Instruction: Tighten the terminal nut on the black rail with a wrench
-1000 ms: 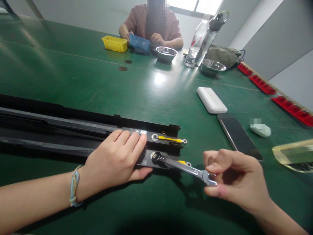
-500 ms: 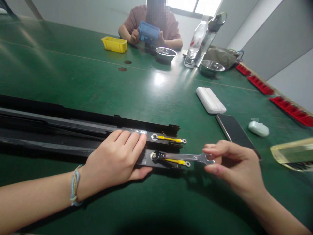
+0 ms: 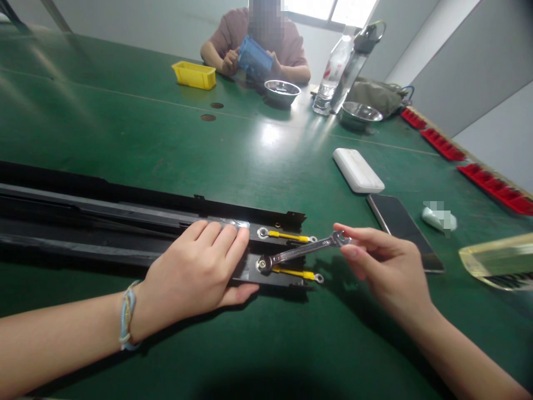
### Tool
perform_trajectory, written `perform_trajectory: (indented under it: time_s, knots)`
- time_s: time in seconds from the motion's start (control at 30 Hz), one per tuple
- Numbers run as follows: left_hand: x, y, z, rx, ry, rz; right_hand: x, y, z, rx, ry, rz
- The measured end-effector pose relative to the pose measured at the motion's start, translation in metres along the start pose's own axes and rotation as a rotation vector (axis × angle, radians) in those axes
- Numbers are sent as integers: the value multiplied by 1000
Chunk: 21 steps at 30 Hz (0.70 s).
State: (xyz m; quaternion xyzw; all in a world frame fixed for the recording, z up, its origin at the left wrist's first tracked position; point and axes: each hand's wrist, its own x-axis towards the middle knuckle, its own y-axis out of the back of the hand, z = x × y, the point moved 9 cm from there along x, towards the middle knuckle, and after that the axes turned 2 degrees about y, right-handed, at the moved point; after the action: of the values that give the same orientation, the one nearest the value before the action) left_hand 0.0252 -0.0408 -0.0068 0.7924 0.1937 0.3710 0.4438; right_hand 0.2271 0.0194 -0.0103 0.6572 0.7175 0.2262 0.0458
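Note:
My left hand [image 3: 200, 272] is wrapped over a long black metal rail [image 3: 104, 244] near its right end, pressing it to the table. Between thumb and fingers, my right hand [image 3: 387, 261] pinches the open-jaw end of a combination wrench [image 3: 306, 250]. The wrench's ring end sits around the nut on the rail's near strip. From under that nut a short yellow wire [image 3: 293, 273] with a ring terminal runs right, past the rail's end. A second yellow wire [image 3: 287, 236] is attached at a bolt on the far strip.
Right of the rail lie a white power bank [image 3: 358, 170], a phone [image 3: 403, 230] and a small pale case [image 3: 439, 218]. Farther back stand a yellow bin [image 3: 194, 75], metal bowls [image 3: 283, 91] and bottles [image 3: 333, 78]. Across the table a person holds a blue container [image 3: 255, 58].
My right hand has swung the wrench's free end away from me and slightly left, turning it about the nut. My left hand stays in place. The person opposite has tilted the blue container.

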Motion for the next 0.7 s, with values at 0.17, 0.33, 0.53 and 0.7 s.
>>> perform_trajectory:
  time_s: [0.17, 0.33, 0.53, 0.7]
  knots:
    - [1, 1, 0, 4, -5, 8, -3, 2, -7, 88, 58, -28]
    - [0, 2, -1, 4, 0, 11, -9, 1, -20, 97, 153, -63]
    - [3, -1, 1, 7, -6, 1, -15, -13, -23, 288, 170, -203]
    - [4, -1, 0, 5, -2, 5, -22, -20, -29, 314, 214, -275]
